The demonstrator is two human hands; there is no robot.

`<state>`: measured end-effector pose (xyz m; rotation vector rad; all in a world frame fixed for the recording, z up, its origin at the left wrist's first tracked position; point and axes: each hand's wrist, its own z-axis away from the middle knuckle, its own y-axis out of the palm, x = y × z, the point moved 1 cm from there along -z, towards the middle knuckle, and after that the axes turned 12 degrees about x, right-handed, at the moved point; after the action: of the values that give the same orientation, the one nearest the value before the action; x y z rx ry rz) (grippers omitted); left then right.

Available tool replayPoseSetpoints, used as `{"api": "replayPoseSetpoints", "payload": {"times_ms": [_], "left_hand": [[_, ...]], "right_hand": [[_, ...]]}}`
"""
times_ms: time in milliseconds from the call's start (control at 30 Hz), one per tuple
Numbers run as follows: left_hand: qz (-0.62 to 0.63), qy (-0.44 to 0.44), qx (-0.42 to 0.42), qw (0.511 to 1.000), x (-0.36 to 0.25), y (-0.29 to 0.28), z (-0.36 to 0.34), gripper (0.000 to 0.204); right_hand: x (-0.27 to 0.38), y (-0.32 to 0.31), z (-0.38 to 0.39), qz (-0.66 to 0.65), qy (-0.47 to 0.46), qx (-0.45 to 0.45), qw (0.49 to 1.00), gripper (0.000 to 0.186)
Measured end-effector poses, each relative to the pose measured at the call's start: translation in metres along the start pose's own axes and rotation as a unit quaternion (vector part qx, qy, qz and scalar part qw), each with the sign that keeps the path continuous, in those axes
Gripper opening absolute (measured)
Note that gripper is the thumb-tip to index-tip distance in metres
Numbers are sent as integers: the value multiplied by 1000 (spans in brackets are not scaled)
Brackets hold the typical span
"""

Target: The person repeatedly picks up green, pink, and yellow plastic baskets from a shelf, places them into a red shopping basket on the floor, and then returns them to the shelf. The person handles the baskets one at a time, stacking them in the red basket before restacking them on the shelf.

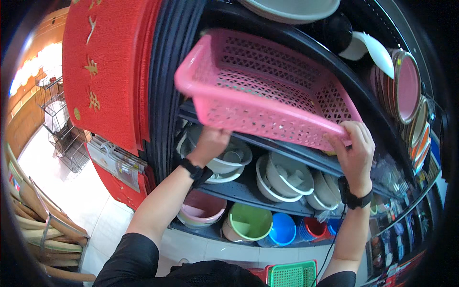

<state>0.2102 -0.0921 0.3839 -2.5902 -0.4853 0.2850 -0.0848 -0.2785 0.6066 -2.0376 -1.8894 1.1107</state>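
A rectangular pink plastic basket with perforated walls is tilted in front of a dark shelf, its open top towards me. My left hand holds it from below near the left end of its front wall, with part of the fingers hidden behind the basket. At the near right corner, my right hand is closed round the rim, the thumb lying over the front wall. No contents show inside the basket, only light and dark through the holes.
Below stand white basins on a dark shelf. Lower are a pink bucket, a green bucket and a blue bucket. Red mats hang at left. A green basket is near my body.
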Motion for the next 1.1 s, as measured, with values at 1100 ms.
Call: {"api": "replayPoseSetpoints", "payload": {"times_ms": [1100], "left_hand": [[746, -496, 158, 416, -216, -96, 271, 45]], "right_hand": [[79, -96, 401, -269, 216, 191, 919, 34]]}}
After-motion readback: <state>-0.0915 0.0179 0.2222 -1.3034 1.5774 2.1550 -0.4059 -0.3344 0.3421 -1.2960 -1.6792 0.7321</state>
